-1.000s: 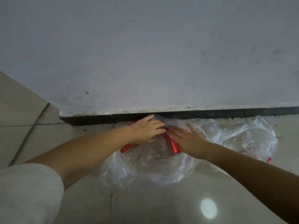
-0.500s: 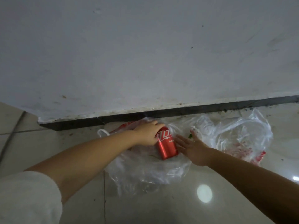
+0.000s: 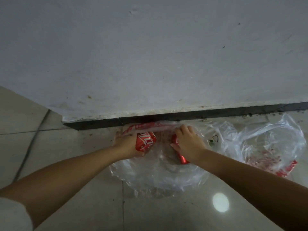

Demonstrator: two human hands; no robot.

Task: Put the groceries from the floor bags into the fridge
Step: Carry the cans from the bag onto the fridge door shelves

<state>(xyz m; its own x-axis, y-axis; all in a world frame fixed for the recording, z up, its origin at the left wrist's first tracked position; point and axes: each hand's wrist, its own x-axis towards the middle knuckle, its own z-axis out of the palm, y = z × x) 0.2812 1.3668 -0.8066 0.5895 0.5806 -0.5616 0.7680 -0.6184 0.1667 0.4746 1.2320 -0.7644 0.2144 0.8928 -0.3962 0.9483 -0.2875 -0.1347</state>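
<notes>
I see left hand (image 3: 128, 144) clenched around red can (image 3: 145, 142); right hand (image 3: 189, 144) curled, grasping second can (image 3: 181, 158), both inside clear bag (image 3: 158, 177) on floor (image 3: 83, 205).

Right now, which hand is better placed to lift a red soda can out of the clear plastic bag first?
Left: the left hand already wraps a mostly exposed red soda can; the right hand covers its own can.

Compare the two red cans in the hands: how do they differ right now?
The left hand's can shows its white-lettered label nearly whole; the right hand's can is mostly hidden, only red slivers and one end showing. The left can looks foreshortened; the right can slants down-right. Both are red, gripped over the clear bag.
</notes>
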